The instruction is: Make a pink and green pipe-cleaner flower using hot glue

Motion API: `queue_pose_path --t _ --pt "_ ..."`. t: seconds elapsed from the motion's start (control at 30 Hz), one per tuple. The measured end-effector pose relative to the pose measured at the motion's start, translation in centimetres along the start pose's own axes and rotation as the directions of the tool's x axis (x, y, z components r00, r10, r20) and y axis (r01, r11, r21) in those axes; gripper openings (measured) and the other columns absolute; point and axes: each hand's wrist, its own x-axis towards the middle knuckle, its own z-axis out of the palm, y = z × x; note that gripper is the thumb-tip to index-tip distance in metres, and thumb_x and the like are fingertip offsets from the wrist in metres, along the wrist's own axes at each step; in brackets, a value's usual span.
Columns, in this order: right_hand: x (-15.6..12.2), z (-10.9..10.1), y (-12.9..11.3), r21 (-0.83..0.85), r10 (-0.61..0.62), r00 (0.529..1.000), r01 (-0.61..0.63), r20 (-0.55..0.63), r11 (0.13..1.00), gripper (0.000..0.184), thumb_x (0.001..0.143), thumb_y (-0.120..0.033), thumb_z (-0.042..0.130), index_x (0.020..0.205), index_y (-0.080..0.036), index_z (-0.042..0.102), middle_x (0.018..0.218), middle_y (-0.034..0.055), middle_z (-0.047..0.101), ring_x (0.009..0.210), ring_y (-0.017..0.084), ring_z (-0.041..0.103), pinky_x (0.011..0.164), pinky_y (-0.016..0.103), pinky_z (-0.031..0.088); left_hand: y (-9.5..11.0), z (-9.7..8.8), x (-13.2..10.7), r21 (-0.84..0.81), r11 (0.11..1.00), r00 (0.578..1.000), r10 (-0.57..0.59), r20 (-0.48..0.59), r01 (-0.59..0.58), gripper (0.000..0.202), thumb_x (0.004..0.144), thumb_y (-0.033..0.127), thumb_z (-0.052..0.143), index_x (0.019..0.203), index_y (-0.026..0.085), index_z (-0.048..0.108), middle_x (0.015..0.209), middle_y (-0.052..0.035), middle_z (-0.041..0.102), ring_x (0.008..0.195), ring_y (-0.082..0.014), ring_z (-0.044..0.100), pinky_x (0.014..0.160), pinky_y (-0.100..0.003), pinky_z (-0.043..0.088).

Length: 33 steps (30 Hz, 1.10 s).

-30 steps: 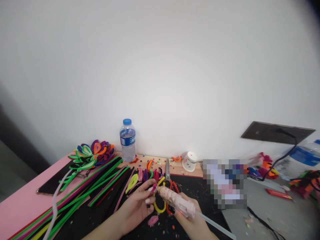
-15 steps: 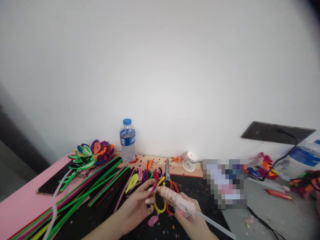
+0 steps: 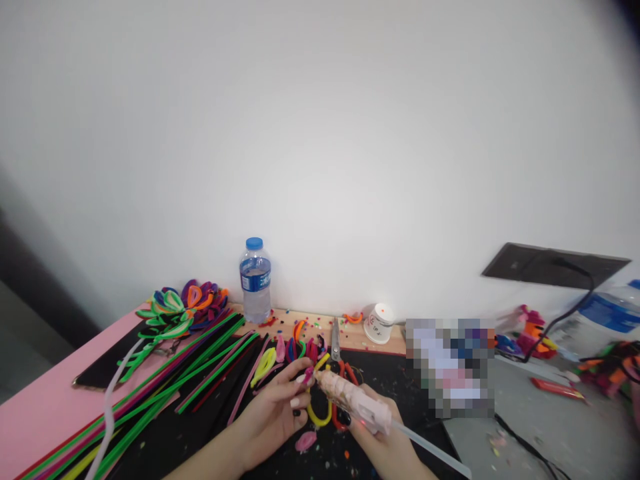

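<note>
Between the fingertips of my left hand (image 3: 280, 403) is a small magenta pipe cleaner piece (image 3: 309, 375). My right hand (image 3: 377, 433) is wrapped round a pale pink hot glue gun (image 3: 353, 400), a clear glue stick (image 3: 433, 450) jutting from its back end. The gun's nozzle points left, close to the magenta piece; whether they touch I cannot tell. Under and behind my hands lie scissors (image 3: 335, 343) with orange-red handles and a yellow pipe cleaner loop (image 3: 320, 421). A pink coiled piece (image 3: 306, 441) rests on the black mat below my left hand.
Long pipe cleaners (image 3: 165, 393) spread across the left side, near a bunch of looped flowers (image 3: 185, 307) and a dark phone (image 3: 105, 363). A water bottle (image 3: 256, 283) and an upturned paper cup (image 3: 379, 324) stand by the wall. Black cable (image 3: 530, 443) runs at right.
The glue gun's nozzle has shifted very slightly right, away from the magenta piece. Both hands otherwise keep their places and their holds.
</note>
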Motion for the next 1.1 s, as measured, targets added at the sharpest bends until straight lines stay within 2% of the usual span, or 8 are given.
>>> queue_pose_path --t 0.43,0.73,0.93,1.1 --pt "0.15 -0.04 -0.23 0.007 -0.001 1.0 0.001 0.007 1.0 0.013 0.073 -0.024 0.055 0.06 -0.021 0.053 0.054 -0.0008 0.053 0.047 0.015 0.051 0.045 0.023 0.046 -0.07 -0.4 0.11 -0.004 1.0 1.0 0.0 0.01 0.0 0.032 0.068 0.007 0.073 0.098 0.017 0.066 0.073 0.0015 0.059 0.049 -0.0031 0.045 0.052 -0.017 0.036" --pt "0.01 0.09 0.11 0.003 -0.001 1.0 0.001 -0.016 1.0 0.016 0.075 -0.03 0.056 0.061 -0.022 0.055 0.055 -0.0001 0.055 0.048 0.015 0.051 0.046 0.023 0.047 -0.07 -0.14 0.06 0.0 1.0 1.0 0.003 0.009 -0.003 0.033 0.065 0.007 0.074 0.096 0.018 0.066 0.072 0.0019 0.059 0.048 -0.0032 0.045 0.052 -0.018 0.037" --pt "0.41 -0.33 -0.7 0.008 0.003 0.994 -0.004 0.105 1.0 0.012 0.074 -0.022 0.052 0.062 -0.02 0.051 0.056 -0.0027 0.049 0.048 0.013 0.048 0.046 0.021 0.041 -0.05 -0.08 0.05 0.01 1.0 1.0 0.007 -0.004 -0.007 0.034 0.065 0.008 0.075 0.096 0.017 0.067 0.072 0.0016 0.059 0.049 -0.0029 0.045 0.052 -0.017 0.037" --pt "0.43 -0.49 -0.6 -0.017 -0.004 0.988 0.006 0.157 1.0 0.014 0.074 -0.02 0.05 0.062 -0.02 0.044 0.057 -0.0049 0.043 0.048 0.011 0.044 0.047 0.021 0.036 0.02 -0.11 0.18 0.012 1.0 1.0 0.015 -0.009 -0.014 0.035 0.063 0.009 0.077 0.095 0.017 0.067 0.068 0.0031 0.056 0.048 -0.0027 0.044 0.052 -0.017 0.037"
